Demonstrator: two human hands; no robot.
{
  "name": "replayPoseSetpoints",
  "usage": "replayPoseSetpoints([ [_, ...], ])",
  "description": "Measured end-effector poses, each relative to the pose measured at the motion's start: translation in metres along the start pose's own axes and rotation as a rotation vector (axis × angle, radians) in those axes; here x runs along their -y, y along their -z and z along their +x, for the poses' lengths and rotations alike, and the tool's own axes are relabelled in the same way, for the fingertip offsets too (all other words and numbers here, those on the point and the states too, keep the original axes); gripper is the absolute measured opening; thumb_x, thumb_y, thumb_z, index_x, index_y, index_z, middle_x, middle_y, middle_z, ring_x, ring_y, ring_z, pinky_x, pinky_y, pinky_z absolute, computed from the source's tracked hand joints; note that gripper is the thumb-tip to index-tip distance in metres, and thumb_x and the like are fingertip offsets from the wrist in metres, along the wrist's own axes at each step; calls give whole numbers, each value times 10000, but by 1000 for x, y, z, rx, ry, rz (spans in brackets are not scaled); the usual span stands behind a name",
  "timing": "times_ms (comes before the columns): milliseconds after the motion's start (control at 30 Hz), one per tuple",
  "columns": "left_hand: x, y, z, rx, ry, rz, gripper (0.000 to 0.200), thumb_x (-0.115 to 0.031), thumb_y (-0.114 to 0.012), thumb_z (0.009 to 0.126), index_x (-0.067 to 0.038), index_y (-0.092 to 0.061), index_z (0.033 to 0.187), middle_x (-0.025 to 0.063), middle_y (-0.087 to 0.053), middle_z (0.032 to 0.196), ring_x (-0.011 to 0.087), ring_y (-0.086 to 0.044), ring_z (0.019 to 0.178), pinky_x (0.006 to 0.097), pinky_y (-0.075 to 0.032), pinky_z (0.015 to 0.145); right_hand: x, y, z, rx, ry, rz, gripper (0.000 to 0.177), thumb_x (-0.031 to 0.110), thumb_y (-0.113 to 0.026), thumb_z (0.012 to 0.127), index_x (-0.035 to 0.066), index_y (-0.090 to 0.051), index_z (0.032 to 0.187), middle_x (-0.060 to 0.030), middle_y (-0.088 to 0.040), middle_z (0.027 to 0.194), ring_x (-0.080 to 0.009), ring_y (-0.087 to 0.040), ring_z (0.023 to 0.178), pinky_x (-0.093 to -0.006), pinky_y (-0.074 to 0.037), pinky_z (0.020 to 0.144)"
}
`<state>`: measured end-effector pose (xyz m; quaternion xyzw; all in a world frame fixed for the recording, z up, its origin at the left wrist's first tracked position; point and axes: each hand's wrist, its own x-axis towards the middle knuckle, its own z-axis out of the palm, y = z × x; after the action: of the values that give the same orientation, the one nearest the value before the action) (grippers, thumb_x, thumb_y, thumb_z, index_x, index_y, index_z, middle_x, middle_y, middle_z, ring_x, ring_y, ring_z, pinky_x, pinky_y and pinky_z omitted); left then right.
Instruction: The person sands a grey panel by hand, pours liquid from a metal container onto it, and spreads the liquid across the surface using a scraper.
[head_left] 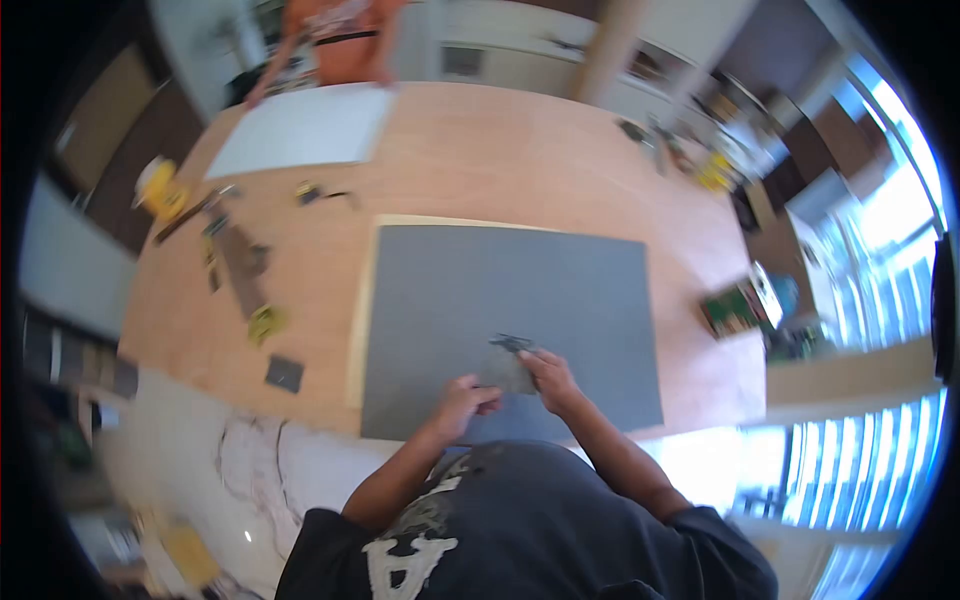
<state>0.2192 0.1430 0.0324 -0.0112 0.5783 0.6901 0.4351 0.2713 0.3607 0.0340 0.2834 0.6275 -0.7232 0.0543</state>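
Over the near part of a large grey sheet [510, 280], my two hands are close together. My right hand [550, 382] is closed on a small greyish see-through piece [512, 372], perhaps a plastic packet. Thin dark pieces [512, 343] show at its top, too blurred to name. At the lower left side of that piece is my left hand [468, 405], its fingers curled and pinched together. The blur hides whether it grips the piece's edge. The grey sheet lies on a pale board [357, 350], which shows along its left and far edges.
On the wooden table [500, 150] lie a hammer [190, 218], a tape measure [307, 192], a dark square [285, 373] and a long brown strip [237, 262]. A green box [735, 307] stands right. Another person [345, 45] stands behind a white sheet [305, 130].
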Motion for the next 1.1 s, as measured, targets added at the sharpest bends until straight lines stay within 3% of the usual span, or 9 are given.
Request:
replayPoseSetpoints([
  [333,9,-36,44,235,-81,477,401,-223,-781,896,37,-679,1184,51,-709,941,129,-649,814,297,-531,753,15,58,-18,366,220,-578,260,220,-708,944,56,-746,1143,-136,-742,916,-145,-632,832,-343,-534,825],
  [433,25,-68,58,197,47,631,351,-248,-745,934,22,-691,1151,31,-706,922,126,-643,775,298,-529,746,41,112,-24,191,268,-643,260,251,-738,925,89,-761,1126,-172,-749,960,-214,-697,873,-371,-546,847],
  [467,27,-79,60,160,80,587,330,-253,-731,945,14,-697,1135,24,-703,914,125,-641,761,300,-530,738,49,146,-24,46,357,-734,379,333,-751,895,97,-726,1190,-239,-721,1111,-385,-707,1025,-430,-550,923],
  [500,28,-88,63,119,112,541,311,-258,-718,956,7,-703,1119,16,-701,906,123,-639,748,301,-531,730,70,184,-31,-124,251,-793,557,357,-813,847,77,-661,1303,-238,-700,1212,-392,-676,1130,-435,-538,965],
  [633,23,-116,53,-87,145,204,234,-256,-710,963,-43,-712,1060,12,-708,928,126,-652,780,311,-547,693,74,426,-8,-1093,901,-957,812,171,-923,721,-3,-513,1400,-185,-610,1326,-338,-532,1297,-436,-431,1095],
  [667,26,-112,52,-116,133,163,222,-259,-709,963,-53,-712,1047,14,-710,935,131,-657,794,316,-554,690,112,456,-43,-959,468,-523,860,195,-936,712,-1,-497,1424,-185,-603,1314,-327,-515,1313,-433,-396,1127],
  [767,36,-96,49,-242,148,53,258,-266,-673,986,-42,-667,1112,58,-702,1000,181,-683,882,356,-589,693,77,600,-36,-1123,485,-777,1219,263,-953,692,-69,-196,1589,-243,-180,1632,-318,-236,1496,-421,-206,1233],
  [900,45,-85,44,-342,182,-79,303,-287,-640,1004,-43,-626,1183,100,-713,1015,223,-707,854,368,-589,694,93,625,-29,-674,519,-335,1194,188,-902,701,-75,-160,1599,-238,-335,1571,-307,-346,1448,-412,-204,1228],
  [1100,46,-82,50,-413,187,-230,341,-337,-598,1022,-97,-588,1265,120,-727,1022,255,-728,830,399,-597,671,48,581,-14,-933,744,-250,1074,141,-925,707,-22,-277,1547,-186,-430,1444,-295,-507,1289,-446,-463,1078],
])
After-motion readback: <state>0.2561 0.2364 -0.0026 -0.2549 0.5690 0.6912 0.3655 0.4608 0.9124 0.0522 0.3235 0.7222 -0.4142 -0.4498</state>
